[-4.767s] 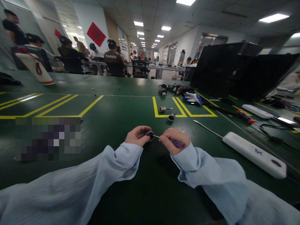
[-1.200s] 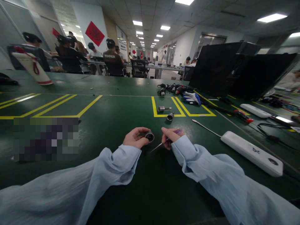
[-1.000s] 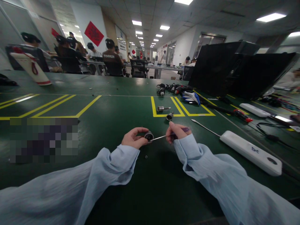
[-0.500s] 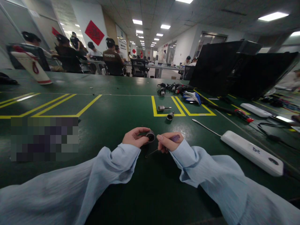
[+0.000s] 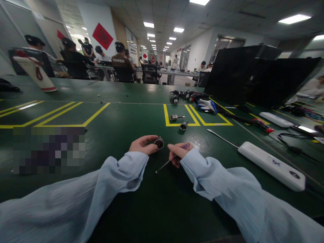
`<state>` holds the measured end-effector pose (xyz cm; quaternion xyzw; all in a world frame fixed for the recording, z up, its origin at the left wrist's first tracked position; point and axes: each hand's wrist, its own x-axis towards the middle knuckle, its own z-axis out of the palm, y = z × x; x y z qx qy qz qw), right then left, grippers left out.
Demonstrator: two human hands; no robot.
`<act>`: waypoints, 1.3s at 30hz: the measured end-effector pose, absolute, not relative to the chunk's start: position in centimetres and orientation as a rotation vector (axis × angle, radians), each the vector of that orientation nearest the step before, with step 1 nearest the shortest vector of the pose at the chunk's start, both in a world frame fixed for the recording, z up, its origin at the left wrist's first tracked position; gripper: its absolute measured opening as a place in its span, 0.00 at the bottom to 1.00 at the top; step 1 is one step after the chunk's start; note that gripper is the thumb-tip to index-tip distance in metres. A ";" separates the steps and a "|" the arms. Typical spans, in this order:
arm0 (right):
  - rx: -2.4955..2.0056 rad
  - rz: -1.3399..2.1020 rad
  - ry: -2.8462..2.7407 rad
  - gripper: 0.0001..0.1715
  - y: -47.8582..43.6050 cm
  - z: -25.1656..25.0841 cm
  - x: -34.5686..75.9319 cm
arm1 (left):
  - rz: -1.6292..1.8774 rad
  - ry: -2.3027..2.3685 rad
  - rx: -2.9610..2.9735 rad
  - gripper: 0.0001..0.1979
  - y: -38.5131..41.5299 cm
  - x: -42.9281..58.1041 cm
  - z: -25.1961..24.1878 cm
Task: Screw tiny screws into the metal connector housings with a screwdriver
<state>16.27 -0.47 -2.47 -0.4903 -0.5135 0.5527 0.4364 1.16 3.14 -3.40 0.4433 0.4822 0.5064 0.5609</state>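
My left hand (image 5: 142, 144) pinches a round metal cup-shaped part (image 5: 159, 143) between thumb and fingers, its dark hollow facing me. Close by on the right, my right hand (image 5: 178, 154) is closed around a thin screwdriver (image 5: 186, 146) with a see-through purple handle. Its slim shaft slants down to the left, and the tip, apart from the metal part, bears a small bright spot too small to make out. Beyond my hands lie a metal piece with a thin stem (image 5: 174, 117) and a second cup-shaped metal part (image 5: 184, 126).
On the green table (image 5: 136, 118), yellow tape outlines mark areas. To the right lie a white power-bank-like device (image 5: 272, 165) with a cable and a red-black tool handle (image 5: 263, 125). Dark cases (image 5: 235, 74) stand behind; a blue-white glove (image 5: 207, 105) and metal fittings (image 5: 174, 98) lie nearer.
My left hand and the metal part have moved slightly left and up, widening the gap to my right hand. The screwdriver has shifted slightly left, its tip a little lower.
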 end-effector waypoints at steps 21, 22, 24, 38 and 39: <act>-0.690 0.113 -1.765 0.11 0.0 -3.4 16.7 | 1.248 1.090 1.039 0.13 2.7 1.8 -3.0; -0.673 0.091 -1.789 0.10 0.0 -3.4 16.8 | 1.251 1.096 1.054 0.13 2.7 1.8 -3.0; -0.650 0.060 -1.833 0.09 -0.2 -3.1 16.8 | 1.256 1.112 1.091 0.13 2.6 1.9 -2.9; -0.631 -0.075 -2.029 0.08 -1.1 -1.9 16.6 | 1.319 1.199 1.194 0.07 2.6 2.0 -3.2; -0.632 -0.081 -2.025 0.08 -1.2 -1.9 16.7 | 1.322 1.193 1.182 0.07 2.6 2.0 -3.2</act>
